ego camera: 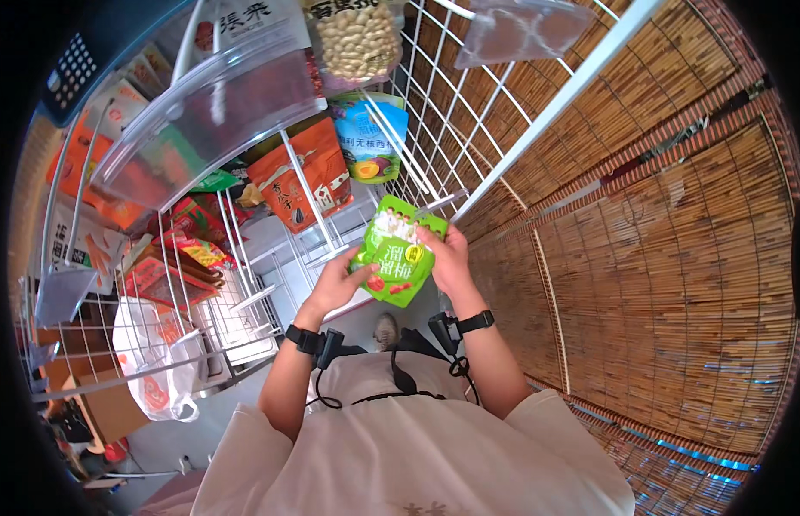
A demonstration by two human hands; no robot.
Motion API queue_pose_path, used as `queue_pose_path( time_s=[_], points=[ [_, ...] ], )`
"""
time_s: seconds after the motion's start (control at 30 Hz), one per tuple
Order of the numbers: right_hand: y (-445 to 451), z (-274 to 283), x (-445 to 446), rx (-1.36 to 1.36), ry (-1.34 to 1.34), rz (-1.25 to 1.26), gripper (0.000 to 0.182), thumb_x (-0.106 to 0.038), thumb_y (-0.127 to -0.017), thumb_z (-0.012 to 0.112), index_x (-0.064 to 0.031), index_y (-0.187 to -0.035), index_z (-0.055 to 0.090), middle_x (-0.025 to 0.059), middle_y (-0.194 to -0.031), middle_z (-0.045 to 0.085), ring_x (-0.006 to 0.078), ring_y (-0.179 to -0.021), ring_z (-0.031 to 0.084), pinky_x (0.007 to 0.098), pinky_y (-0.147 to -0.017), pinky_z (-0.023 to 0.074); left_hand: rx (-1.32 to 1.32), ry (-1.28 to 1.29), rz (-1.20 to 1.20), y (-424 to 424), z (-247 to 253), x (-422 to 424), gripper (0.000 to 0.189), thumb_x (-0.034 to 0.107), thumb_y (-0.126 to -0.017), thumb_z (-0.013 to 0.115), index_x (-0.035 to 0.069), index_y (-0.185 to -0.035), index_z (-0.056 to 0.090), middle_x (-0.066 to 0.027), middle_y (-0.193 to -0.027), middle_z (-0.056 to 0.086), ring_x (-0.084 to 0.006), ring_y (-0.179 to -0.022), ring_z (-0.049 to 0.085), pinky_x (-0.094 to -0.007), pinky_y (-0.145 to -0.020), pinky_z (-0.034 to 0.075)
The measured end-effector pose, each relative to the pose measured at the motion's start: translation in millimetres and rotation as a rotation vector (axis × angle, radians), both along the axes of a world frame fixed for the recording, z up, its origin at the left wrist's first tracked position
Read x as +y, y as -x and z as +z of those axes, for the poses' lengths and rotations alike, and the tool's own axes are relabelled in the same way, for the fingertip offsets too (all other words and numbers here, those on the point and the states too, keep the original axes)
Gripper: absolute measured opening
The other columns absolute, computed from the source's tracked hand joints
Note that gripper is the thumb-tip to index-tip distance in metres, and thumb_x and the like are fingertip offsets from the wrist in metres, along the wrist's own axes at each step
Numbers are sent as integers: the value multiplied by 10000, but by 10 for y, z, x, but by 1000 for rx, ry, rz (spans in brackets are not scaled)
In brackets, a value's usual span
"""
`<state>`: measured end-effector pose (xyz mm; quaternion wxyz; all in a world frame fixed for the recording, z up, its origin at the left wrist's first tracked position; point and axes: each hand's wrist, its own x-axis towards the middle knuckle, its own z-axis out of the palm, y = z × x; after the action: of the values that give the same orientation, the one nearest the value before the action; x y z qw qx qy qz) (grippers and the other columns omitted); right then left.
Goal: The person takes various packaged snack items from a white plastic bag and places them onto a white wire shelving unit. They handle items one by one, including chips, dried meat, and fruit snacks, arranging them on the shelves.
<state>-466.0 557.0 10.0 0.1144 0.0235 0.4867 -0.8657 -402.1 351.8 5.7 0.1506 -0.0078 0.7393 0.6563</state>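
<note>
A green snack pouch (400,258) with printed pictures and writing is held in front of the body between both hands. My left hand (340,282) grips its left edge, with the thumb across the front. At the upper right edge, my right hand (446,257) pinches the pouch with the thumb on its face. Just beyond, in the white wire rack, stand an orange pouch (302,174) with a picture of seeds and a blue and green pouch (371,138) with a picture of fruit.
Clear plastic holders (213,116) front the rack's shelves. A bag of nuts (356,42) stands higher up. Red packets (174,274) and a white plastic carrier bag (156,361) are at the left. A reed screen (651,277) rises close on the right. A cardboard box (106,406) lies lower left.
</note>
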Motion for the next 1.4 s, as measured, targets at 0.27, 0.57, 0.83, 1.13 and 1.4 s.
queue_pose_path(
  time_s=[0.27, 0.57, 0.83, 1.13, 1.4],
  points=[
    [70, 89, 39, 67, 31, -35, 201, -18, -869, 579, 3, -1063, 531, 89, -1015, 624, 137, -922, 592, 274, -826, 462, 197, 107, 113, 138, -119, -40, 308, 111, -904, 565, 14, -1188, 493, -62, -950, 619, -73, -793, 571, -241, -708, 472],
    [101, 96, 6, 24, 71, -113, 185, -68, -888, 579, 4, -1053, 537, 82, -1003, 623, 126, -915, 590, 272, -813, 467, 287, 90, 75, 238, 243, 35, 296, 136, -879, 600, -22, -1120, 535, -78, -965, 621, -104, -873, 555, -256, -762, 461],
    [-111, -76, 87, -37, -346, -113, 365, -93, -839, 632, 21, -1152, 481, 105, -1109, 575, 165, -1050, 534, 287, -924, 407, 341, -206, 353, 779, -156, 196, 312, 123, -884, 573, -19, -1155, 509, -64, -999, 615, -111, -877, 553, -259, -786, 450],
    [-961, -296, 432, -181, -451, 246, 158, -91, -863, 588, -35, -1010, 594, 29, -965, 627, 100, -897, 565, 246, -780, 456, -42, 129, 1124, 2023, -589, 418, 516, 416, -855, 586, -73, -1017, 558, -222, -935, 629, -313, -861, 620, -386, -741, 461],
    [-832, -159, 90, -199, -453, 476, 167, -141, -887, 572, -28, -1010, 588, 81, -961, 653, 131, -866, 596, 254, -748, 466, -405, -617, 435, 1142, -949, 365, 552, 523, -905, 445, -2, -986, 594, -156, -734, 613, -168, -589, 595, -309, -474, 464]
  ],
)
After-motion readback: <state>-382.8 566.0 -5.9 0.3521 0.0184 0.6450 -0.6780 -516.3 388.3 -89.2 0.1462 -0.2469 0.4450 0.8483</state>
